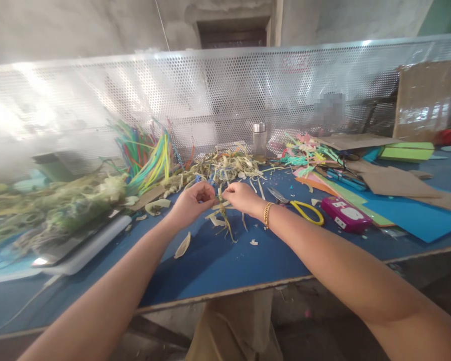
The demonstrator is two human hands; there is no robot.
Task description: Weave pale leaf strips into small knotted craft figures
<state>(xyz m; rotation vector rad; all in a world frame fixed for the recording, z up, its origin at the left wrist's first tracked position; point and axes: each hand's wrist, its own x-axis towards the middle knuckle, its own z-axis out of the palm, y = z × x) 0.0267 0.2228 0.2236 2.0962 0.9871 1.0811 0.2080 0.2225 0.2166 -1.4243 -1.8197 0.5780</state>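
Observation:
Both hands meet over the middle of the blue table. My left hand (192,204) is closed in a pinch, thumb and forefinger at a small bundle of dry, straw-coloured husk strips (227,224). From the other side my right hand (243,196), with a gold bracelet at the wrist, has its fingers pressed together on the upper part of the bundle. Thin strips hang down from the bundle toward the tabletop. The fingers partly hide its top. Right behind the hands lies a heap of pale dried husks (231,163).
Yellow-handled scissors (307,211) and a magenta box (346,214) lie to the right, by coloured paper (409,215) and cardboard (396,181). A bottle (259,140) stands behind. To the left are coloured stems (150,158), a greenish husk pile (75,205) and a white device (93,245).

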